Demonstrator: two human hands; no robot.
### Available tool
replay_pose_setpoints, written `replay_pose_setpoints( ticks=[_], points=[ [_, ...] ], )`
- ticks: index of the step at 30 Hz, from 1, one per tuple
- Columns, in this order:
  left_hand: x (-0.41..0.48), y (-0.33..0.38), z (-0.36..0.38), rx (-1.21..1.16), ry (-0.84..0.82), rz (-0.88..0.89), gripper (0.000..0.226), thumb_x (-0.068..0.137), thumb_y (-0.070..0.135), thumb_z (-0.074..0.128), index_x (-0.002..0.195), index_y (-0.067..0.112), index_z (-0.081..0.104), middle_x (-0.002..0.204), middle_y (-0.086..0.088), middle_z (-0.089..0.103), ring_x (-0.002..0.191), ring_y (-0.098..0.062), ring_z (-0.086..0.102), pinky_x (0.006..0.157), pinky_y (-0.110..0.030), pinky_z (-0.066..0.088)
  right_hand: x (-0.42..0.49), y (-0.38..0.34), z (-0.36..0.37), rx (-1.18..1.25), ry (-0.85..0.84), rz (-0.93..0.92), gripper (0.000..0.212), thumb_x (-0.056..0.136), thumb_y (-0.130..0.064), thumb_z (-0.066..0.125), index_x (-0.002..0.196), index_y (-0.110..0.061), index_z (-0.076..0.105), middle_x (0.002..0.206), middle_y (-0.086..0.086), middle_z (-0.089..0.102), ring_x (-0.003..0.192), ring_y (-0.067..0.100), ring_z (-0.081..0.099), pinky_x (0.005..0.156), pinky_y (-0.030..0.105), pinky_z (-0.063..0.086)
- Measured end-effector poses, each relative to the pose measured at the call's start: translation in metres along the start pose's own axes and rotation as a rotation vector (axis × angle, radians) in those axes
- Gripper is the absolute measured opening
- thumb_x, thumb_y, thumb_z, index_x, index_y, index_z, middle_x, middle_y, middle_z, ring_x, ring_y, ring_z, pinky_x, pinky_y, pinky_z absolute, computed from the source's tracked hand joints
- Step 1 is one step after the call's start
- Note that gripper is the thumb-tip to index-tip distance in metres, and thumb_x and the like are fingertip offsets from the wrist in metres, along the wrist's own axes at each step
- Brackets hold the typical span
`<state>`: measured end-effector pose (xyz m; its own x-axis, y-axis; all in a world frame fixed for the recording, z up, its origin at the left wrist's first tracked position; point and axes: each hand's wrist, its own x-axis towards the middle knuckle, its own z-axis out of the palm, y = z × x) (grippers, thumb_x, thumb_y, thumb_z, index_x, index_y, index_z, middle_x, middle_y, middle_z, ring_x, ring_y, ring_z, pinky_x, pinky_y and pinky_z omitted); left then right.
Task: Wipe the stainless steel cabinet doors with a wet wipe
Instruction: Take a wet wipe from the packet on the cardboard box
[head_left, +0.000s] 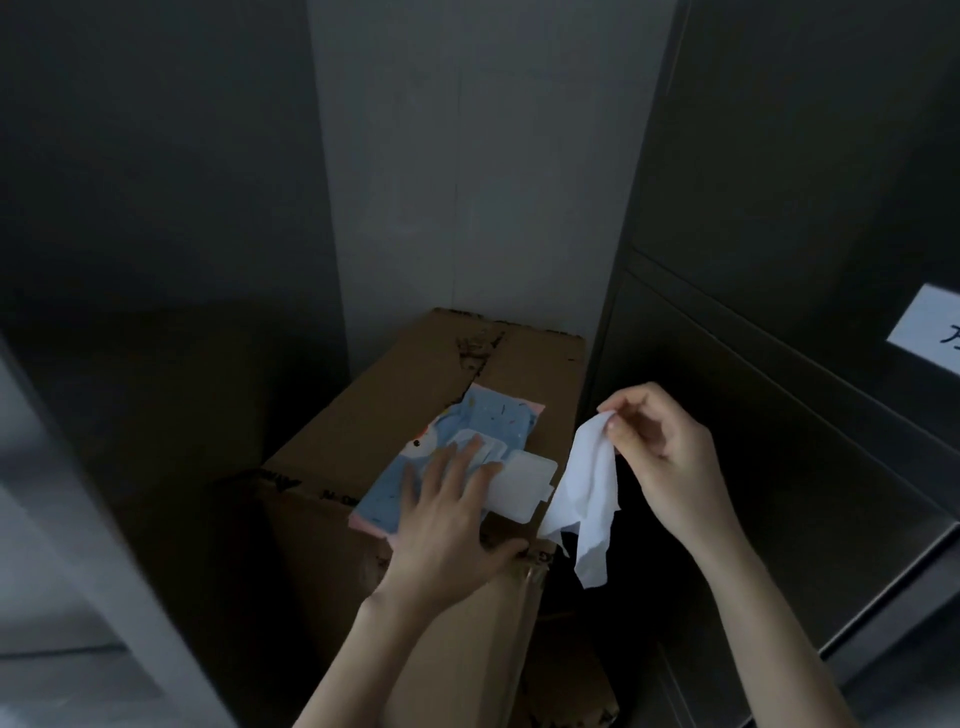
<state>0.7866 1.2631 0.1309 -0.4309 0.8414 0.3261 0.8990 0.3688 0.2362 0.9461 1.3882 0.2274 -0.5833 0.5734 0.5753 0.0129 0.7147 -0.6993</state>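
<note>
Nearest the camera, two bare forearms come up from the bottom edge, so starting there. Left hand (447, 525) is laid flat, palm down, fingers straight and spread, pressing on a blue patterned pack (493, 418) of wipes. It isn't curled round anything. The pack's white flap (522, 486) is peeled open and sticks out just to the right of that hand's fingers. Right hand (670, 457) sits a bit higher and off to the right, thumb and fingertips pinched together on the top corner of the wet wipe (589, 483), with the other fingers loosely curled. The wipe is white and crumpled and hangs pretty much straight down from that pinch, so its long axis runs up-down with the ragged free end pointing at the floor. It's just left of and below the right hand, in the gap between both hands, and doesn't look like it touches the left one. Under the left hand, the pack lies on top of a cardboard box (415, 374), angled from near-left to far-right. Right of the right hand and beyond it are the stainless steel cabinet doors (779, 260), dark and apart from the wipe, with a white label (930, 327) stuck on at the far right edge. Past the box, beyond both hands, is a plain grey wall (467, 156), and off to the left of the left hand is a dark panel (156, 208).
</note>
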Motion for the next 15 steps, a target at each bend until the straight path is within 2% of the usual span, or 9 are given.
replay_pose_setpoints(
  ticks=[3,5,6,8,10,11,13,15],
  points=[
    [0.005,0.004,-0.001,-0.133,0.098,-0.089,0.071,0.084,0.049,0.066,0.144,0.025,0.036,0.158,0.002,0.025,0.142,-0.022,0.028,0.116,-0.051,0.024,0.004,-0.001,0.001,0.04,-0.02,-0.02,0.029,0.089,-0.002,0.057,0.089,-0.03,0.057,0.089,-0.011,0.064,0.087,-0.001,0.061,0.071,0.008,0.047],
    [0.007,0.004,-0.001,-0.328,0.225,-0.178,0.061,0.085,0.03,0.071,0.138,0.017,0.044,0.148,-0.003,0.042,0.13,-0.024,0.046,0.103,-0.04,0.041,0.008,-0.004,0.002,0.064,-0.025,-0.04,0.028,0.089,-0.001,0.057,0.088,-0.029,0.057,0.088,-0.011,0.064,0.087,0.0,0.061,0.07,0.009,0.047],
    [0.008,0.005,-0.002,-0.398,0.29,-0.232,0.058,0.086,0.023,0.071,0.137,0.015,0.045,0.143,-0.005,0.047,0.127,-0.023,0.05,0.097,-0.033,0.043,0.01,-0.005,0.003,0.074,-0.028,-0.053,0.028,0.089,-0.001,0.057,0.088,-0.029,0.057,0.088,-0.012,0.063,0.087,0.0,0.061,0.07,0.009,0.047],
    [0.012,0.003,-0.003,-0.445,0.38,-0.332,0.058,0.088,0.013,0.068,0.14,0.012,0.042,0.142,-0.008,0.047,0.129,-0.024,0.046,0.097,-0.031,0.04,0.015,-0.009,0.004,0.098,-0.042,-0.075,0.028,0.089,-0.001,0.057,0.088,-0.03,0.057,0.088,-0.013,0.063,0.087,0.001,0.061,0.07,0.009,0.047],
    [0.017,-0.001,-0.005,-0.412,0.368,-0.396,0.061,0.089,0.009,0.064,0.144,0.017,0.039,0.151,-0.006,0.035,0.138,-0.023,0.032,0.105,-0.035,0.034,0.021,-0.013,0.007,0.121,-0.06,-0.096,0.028,0.09,-0.001,0.057,0.088,-0.03,0.057,0.088,-0.012,0.063,0.086,0.001,0.061,0.07,0.009,0.047],
    [0.018,-0.003,-0.006,-0.38,0.336,-0.41,0.058,0.09,0.011,0.063,0.143,0.022,0.041,0.155,-0.003,0.029,0.14,-0.022,0.025,0.103,-0.034,0.034,0.024,-0.015,0.009,0.132,-0.068,-0.109,0.028,0.089,-0.001,0.057,0.088,-0.029,0.057,0.088,-0.011,0.063,0.085,0.001,0.061,0.07,0.009,0.047],
    [0.018,-0.006,-0.008,-0.29,0.26,-0.426,0.042,0.093,0.016,0.06,0.132,0.029,0.053,0.156,0.003,0.024,0.14,-0.019,0.016,0.091,-0.03,0.035,0.03,-0.019,0.014,0.15,-0.088,-0.132,0.029,0.089,0.0,0.057,0.088,-0.028,0.057,0.087,-0.01,0.063,0.084,0.001,0.061,0.069,0.009,0.046],
    [0.016,-0.007,-0.013,-0.235,0.212,-0.463,0.025,0.094,0.021,0.057,0.116,0.033,0.063,0.155,0.006,0.026,0.14,-0.016,0.013,0.091,-0.037,0.038,0.035,-0.022,0.02,0.178,-0.118,-0.143,0.028,0.088,0.001,0.057,0.088,-0.027,0.057,0.086,-0.012,0.063,0.084,0.001,0.061,0.07,0.009,0.046]
  ],
)
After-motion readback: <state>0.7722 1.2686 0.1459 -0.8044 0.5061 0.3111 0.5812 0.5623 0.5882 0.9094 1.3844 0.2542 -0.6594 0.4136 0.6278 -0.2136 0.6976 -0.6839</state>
